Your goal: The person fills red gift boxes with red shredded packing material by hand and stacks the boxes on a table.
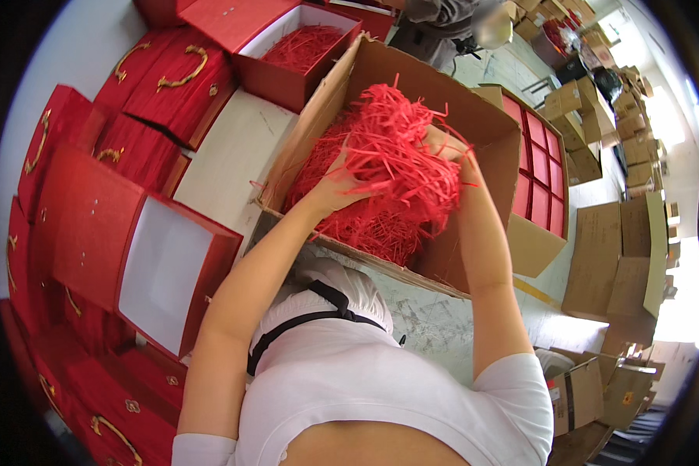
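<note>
Between my two hands is a big clump of red shredded paper [404, 147], raised over a large cardboard carton [485, 128]. My left hand [338, 186] grips the clump from its left side, fingers partly buried in the strands. On the far right side my right hand [446, 146] is closed around it, its fingertips hidden by paper. More red shreds lie in the carton below. Left of the carton stands an open red gift box [224, 260] with a bare white inside. Beyond it, another open red box [295, 81] has red shreds in it.
Closed red boxes with gold handles [185, 68] are stacked along the left on a pale surface [225, 151]. To the right sits a carton holding pink-red boxes [537, 167]. Cardboard boxes [613, 256] line the right side. A person [443, 31] is at the far top.
</note>
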Demonstrator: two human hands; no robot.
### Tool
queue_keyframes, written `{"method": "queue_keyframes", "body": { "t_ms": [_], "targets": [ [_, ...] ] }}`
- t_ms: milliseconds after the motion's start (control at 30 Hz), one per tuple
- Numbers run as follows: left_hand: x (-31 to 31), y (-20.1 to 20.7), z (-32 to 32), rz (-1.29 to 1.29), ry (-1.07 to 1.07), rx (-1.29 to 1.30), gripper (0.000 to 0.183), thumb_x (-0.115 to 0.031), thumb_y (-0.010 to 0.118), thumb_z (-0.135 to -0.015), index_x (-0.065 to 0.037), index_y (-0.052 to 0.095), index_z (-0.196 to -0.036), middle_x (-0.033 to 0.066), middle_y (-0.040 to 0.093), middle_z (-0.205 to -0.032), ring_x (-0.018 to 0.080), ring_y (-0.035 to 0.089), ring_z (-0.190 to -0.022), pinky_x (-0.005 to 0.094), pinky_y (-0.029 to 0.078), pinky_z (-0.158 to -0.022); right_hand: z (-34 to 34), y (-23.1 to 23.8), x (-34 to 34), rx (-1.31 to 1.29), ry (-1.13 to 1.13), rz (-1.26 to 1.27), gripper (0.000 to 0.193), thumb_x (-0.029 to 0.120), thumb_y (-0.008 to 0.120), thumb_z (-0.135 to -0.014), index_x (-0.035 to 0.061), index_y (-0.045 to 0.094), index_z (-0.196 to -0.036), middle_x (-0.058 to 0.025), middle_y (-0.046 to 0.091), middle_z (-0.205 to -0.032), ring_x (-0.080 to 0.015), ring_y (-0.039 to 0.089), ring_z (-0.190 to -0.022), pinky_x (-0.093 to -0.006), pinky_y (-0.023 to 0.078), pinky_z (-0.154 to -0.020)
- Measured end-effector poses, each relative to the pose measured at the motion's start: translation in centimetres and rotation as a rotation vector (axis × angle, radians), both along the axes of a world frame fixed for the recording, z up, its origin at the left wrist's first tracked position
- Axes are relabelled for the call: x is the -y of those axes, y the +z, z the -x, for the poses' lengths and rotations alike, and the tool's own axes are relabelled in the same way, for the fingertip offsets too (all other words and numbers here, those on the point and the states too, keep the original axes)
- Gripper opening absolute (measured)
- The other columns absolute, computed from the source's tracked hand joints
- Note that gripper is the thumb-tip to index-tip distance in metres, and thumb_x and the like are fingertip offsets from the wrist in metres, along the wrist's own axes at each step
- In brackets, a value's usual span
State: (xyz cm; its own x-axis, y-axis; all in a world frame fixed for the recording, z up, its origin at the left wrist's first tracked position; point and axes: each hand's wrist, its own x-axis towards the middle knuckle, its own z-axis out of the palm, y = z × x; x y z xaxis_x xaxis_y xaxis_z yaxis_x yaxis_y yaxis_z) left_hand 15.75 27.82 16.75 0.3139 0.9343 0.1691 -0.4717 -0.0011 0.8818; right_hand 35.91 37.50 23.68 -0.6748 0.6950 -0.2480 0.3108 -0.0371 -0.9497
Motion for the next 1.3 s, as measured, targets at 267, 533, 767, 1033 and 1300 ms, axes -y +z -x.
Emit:
{"method": "queue_keyframes", "body": {
  "t_ms": [267, 533, 767, 1033, 1300],
  "targets": [
    [-0.4, -3.1, -0.4, 0.267, 0.160, -0.338, 0.052, -0.008, 0.065, -0.077, -0.005, 0.042, -0.123, 0.0060, 0.052, -0.113, 0.0153, 0.052, -0.099, 0.0313, 0.044, -0.084, 4.7, -5.2, 2.0, -0.139, -0.406, -0.139, 0.035, 0.003, 0.059, -0.073, -0.0007, 0.055, -0.108, -0.0042, 0.062, -0.094, -0.0137, 0.057, -0.086, -0.0285, 0.047, -0.078],
    [-1.5, -4.8, 0.7, 0.476, 0.162, 0.090, 0.045, -0.038, 0.047, -0.089, -0.009, 0.043, -0.123, 0.0078, 0.053, -0.117, 0.0234, 0.053, -0.104, 0.0378, 0.047, -0.087, 6.4, -2.3, 5.6, -0.265, -0.556, -0.006, 0.041, 0.017, 0.064, -0.076, -0.0007, 0.053, -0.111, -0.0090, 0.061, -0.097, -0.0159, 0.055, -0.094, -0.0319, 0.044, -0.081],
    [-4.3, -6.8, 3.2, -0.053, 0.342, -0.233, 0.040, -0.037, 0.044, -0.090, -0.010, 0.047, -0.120, 0.0075, 0.055, -0.114, 0.0235, 0.056, -0.101, 0.0391, 0.050, -0.083, -0.2, -9.4, 6.0, -0.136, -0.533, 0.004, 0.051, 0.018, 0.065, -0.080, 0.0029, 0.041, -0.123, -0.0101, 0.052, -0.116, -0.0179, 0.051, -0.107, -0.0306, 0.040, -0.090],
    [-3.2, 6.1, 5.3, 0.403, 0.382, 0.293, 0.031, -0.029, 0.040, -0.093, -0.011, 0.049, -0.116, 0.0051, 0.056, -0.111, 0.0179, 0.057, -0.096, 0.0336, 0.050, -0.081, -6.0, -11.9, 8.9, 0.337, -0.508, -0.159, 0.039, 0.022, 0.065, -0.080, 0.0044, 0.051, -0.112, -0.0124, 0.061, -0.095, -0.0184, 0.059, -0.086, -0.0298, 0.049, -0.072],
    [3.8, 11.5, 14.1, 0.186, 0.823, 0.071, 0.035, -0.031, 0.045, -0.091, -0.010, 0.048, -0.118, 0.0055, 0.056, -0.113, 0.0182, 0.055, -0.100, 0.0331, 0.048, -0.083, -3.1, -9.5, 7.5, 0.249, -0.458, -0.253, 0.031, 0.013, 0.061, -0.082, 0.0038, 0.053, -0.110, -0.0086, 0.060, -0.094, -0.0124, 0.056, -0.078, -0.0261, 0.047, -0.070]
  ]
}}
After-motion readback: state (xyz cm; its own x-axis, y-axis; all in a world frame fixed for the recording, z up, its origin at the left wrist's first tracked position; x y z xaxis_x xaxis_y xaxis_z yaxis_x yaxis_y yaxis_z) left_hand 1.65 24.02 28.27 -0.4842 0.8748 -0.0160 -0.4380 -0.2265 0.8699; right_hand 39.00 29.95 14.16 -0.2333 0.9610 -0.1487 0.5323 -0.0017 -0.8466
